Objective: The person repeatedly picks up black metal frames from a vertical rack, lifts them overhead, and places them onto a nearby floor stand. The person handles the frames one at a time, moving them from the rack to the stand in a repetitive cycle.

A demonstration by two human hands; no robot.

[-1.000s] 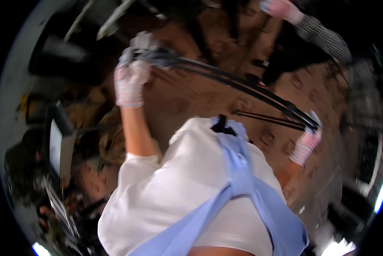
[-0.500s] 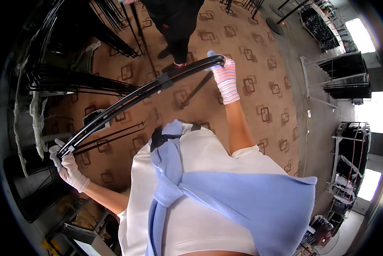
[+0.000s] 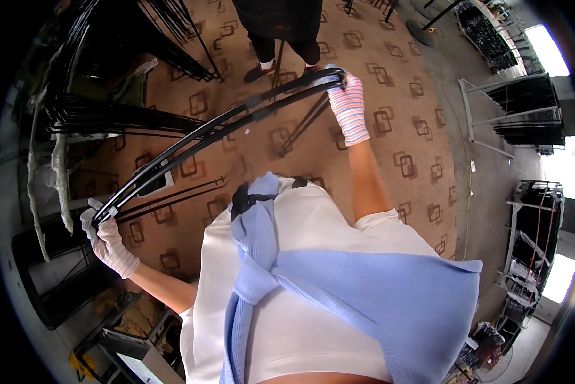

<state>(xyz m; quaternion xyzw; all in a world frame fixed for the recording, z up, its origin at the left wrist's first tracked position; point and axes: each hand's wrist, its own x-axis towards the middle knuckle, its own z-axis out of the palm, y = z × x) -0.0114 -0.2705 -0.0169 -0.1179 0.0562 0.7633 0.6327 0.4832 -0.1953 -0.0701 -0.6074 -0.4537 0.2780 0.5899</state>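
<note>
A pair of long black strips stretches across in front of me, slanting from near left up to far right. They look bent toward the rim of the view, and a dark band sits around their middle. My left hand, in a striped glove, is closed around the near-left end beside a small pale tag. At the far-right end, my right hand in a matching glove grips both strips. Its fingertips are partly hidden behind them.
Another person in dark clothes stands beyond the strips. Many black rods rest in bundles at left. Two thin bars lie low near them. A round-based stand and racks of black parts line the right side, past the patterned carpet.
The two strips show a wider gap between them, and their right end sits slightly higher. Both hands keep their hold. The other person has shifted right, with both feet now visible apart.
</note>
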